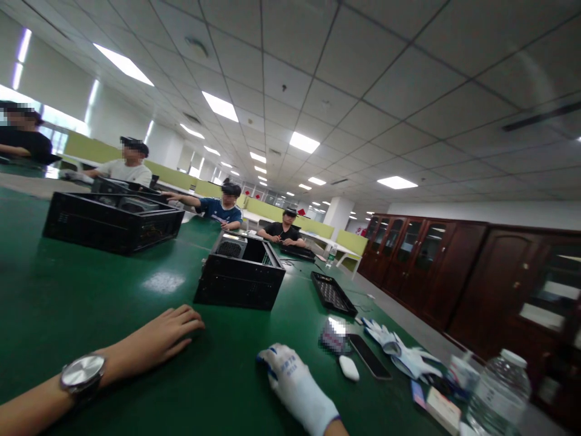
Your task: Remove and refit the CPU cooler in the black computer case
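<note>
My left hand is bare and lies on the green table, palm down with fingers stretched out. On its wrist sits a silver-faced watch. A white work glove with blue edging covers my right hand, which rests on the table with its fingers curled under; anything inside them is hidden. Just beyond my left hand stands an open black computer case with a power supply showing at its top. To the right of my gloved hand are a white earbud case and a dark phone.
A second open computer case stands far left. A black panel, white gloves, a small box and a large water bottle line the right side. Several people sit around the table's far side; wooden cabinets stand right.
</note>
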`<state>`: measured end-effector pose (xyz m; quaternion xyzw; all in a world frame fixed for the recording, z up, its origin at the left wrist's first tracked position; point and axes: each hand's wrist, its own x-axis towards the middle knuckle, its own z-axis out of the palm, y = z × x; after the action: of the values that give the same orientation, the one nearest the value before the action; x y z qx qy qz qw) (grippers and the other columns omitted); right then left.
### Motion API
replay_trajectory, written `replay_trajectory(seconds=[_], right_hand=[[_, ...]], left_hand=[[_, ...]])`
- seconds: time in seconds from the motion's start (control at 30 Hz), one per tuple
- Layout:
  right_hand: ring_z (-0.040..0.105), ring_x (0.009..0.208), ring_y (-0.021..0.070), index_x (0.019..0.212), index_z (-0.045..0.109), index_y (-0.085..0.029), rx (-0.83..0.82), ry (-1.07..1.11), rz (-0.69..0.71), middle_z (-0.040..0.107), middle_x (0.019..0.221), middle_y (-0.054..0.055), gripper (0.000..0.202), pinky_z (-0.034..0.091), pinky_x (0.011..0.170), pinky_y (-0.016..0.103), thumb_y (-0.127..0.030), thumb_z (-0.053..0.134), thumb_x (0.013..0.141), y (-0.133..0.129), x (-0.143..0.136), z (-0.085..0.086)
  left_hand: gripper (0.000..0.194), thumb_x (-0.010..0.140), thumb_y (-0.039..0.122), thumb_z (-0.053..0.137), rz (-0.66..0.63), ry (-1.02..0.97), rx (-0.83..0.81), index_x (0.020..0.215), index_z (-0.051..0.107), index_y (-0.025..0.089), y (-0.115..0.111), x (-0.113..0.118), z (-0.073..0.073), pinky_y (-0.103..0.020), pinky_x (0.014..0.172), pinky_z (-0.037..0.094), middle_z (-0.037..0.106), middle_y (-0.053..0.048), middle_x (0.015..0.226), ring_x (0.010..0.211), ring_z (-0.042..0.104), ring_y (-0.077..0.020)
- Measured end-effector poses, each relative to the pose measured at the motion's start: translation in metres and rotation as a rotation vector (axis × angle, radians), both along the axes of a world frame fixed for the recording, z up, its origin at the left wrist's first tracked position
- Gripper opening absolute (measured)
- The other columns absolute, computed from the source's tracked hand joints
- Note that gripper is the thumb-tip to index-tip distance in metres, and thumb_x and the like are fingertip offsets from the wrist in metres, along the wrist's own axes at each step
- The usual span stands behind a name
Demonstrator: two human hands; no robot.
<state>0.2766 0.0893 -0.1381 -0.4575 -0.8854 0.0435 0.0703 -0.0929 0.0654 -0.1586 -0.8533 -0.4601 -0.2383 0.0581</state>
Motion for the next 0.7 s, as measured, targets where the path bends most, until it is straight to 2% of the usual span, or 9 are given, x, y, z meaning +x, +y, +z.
replay_trajectory(seconds=[0.07, 0.17, 0.27, 0.33, 0.43, 0.53, 0.6, 0.7], right_hand=[[0.063, 0.129, 0.0308, 0.133, 0.071, -0.027, 0.039, 0.025, 0.000, 0.066, 0.140, 0.011, 0.040, 0.049, 0.113, 0.043, -0.019, 0.062, 0.096, 0.005, -0.003, -0.005], [0.065, 0.125, 0.0298, 0.129, 0.072, -0.025, 0.091, 0.071, 0.010, 0.068, 0.135, 0.011, 0.033, 0.051, 0.111, 0.042, -0.022, 0.063, 0.097, 0.011, -0.004, -0.014], [0.066, 0.123, 0.0300, 0.131, 0.069, -0.023, 0.152, 0.100, 0.023, 0.068, 0.133, 0.012, 0.032, 0.053, 0.109, 0.043, -0.023, 0.059, 0.100, 0.014, -0.002, -0.022], [0.065, 0.123, 0.0289, 0.132, 0.067, -0.022, 0.160, 0.117, 0.041, 0.068, 0.132, 0.012, 0.033, 0.051, 0.110, 0.041, -0.022, 0.054, 0.102, 0.016, 0.001, -0.025], [0.063, 0.126, 0.0293, 0.133, 0.066, -0.023, 0.142, 0.127, 0.043, 0.068, 0.133, 0.011, 0.036, 0.049, 0.112, 0.043, -0.018, 0.049, 0.102, 0.021, 0.009, -0.026], [0.063, 0.126, 0.0274, 0.131, 0.066, -0.025, 0.127, 0.181, 0.005, 0.068, 0.132, 0.009, 0.037, 0.047, 0.112, 0.041, -0.016, 0.050, 0.100, 0.029, 0.019, -0.025], [0.063, 0.125, 0.0249, 0.127, 0.069, -0.024, 0.095, 0.241, -0.036, 0.069, 0.129, 0.009, 0.033, 0.046, 0.113, 0.037, -0.018, 0.050, 0.101, 0.033, 0.024, -0.023], [0.059, 0.128, 0.0264, 0.124, 0.072, -0.021, 0.048, 0.283, -0.130, 0.065, 0.133, 0.012, 0.032, 0.041, 0.116, 0.039, -0.019, 0.053, 0.098, 0.038, 0.028, -0.023]], left_hand=[[0.042, 0.099, 0.016, 0.050, 0.048, 0.051, 0.176, 0.136, 0.066, 0.028, 0.021, 0.006, 0.010, -0.048, 0.108, 0.054, 0.067, -0.010, 0.137, 0.126, 0.064, -0.0299], [0.043, 0.100, 0.019, 0.051, 0.144, 0.143, 0.337, 0.142, 0.063, 0.021, 0.060, 0.024, 0.040, -0.050, 0.113, 0.049, 0.062, -0.015, 0.143, 0.134, 0.058, -0.0332], [0.045, 0.104, 0.027, 0.051, 0.201, 0.164, 0.370, 0.147, 0.058, 0.017, 0.101, 0.047, 0.072, -0.053, 0.120, 0.040, 0.056, -0.019, 0.151, 0.142, 0.049, -0.0359], [0.045, 0.105, 0.031, 0.050, 0.222, 0.156, 0.356, 0.146, 0.058, 0.015, 0.125, 0.060, 0.089, -0.052, 0.120, 0.037, 0.056, -0.021, 0.151, 0.143, 0.048, -0.0365], [0.040, 0.106, 0.037, 0.048, 0.284, 0.151, 0.283, 0.131, 0.067, 0.013, 0.151, 0.073, 0.103, -0.046, 0.105, 0.048, 0.071, -0.021, 0.128, 0.125, 0.063, -0.0356], [0.044, 0.108, 0.042, 0.039, 0.374, 0.144, 0.197, 0.105, 0.073, 0.013, 0.161, 0.079, 0.106, -0.041, 0.087, 0.052, 0.077, -0.018, 0.095, 0.094, 0.073, -0.0329], [0.046, 0.108, 0.042, 0.037, 0.413, 0.148, 0.178, 0.102, 0.071, 0.012, 0.156, 0.081, 0.107, -0.040, 0.085, 0.050, 0.077, -0.019, 0.094, 0.092, 0.074, -0.0332], [0.043, 0.108, 0.040, 0.038, 0.421, 0.185, 0.177, 0.108, 0.068, 0.010, 0.137, 0.084, 0.110, -0.039, 0.086, 0.049, 0.076, -0.020, 0.102, 0.097, 0.074, -0.0342]])
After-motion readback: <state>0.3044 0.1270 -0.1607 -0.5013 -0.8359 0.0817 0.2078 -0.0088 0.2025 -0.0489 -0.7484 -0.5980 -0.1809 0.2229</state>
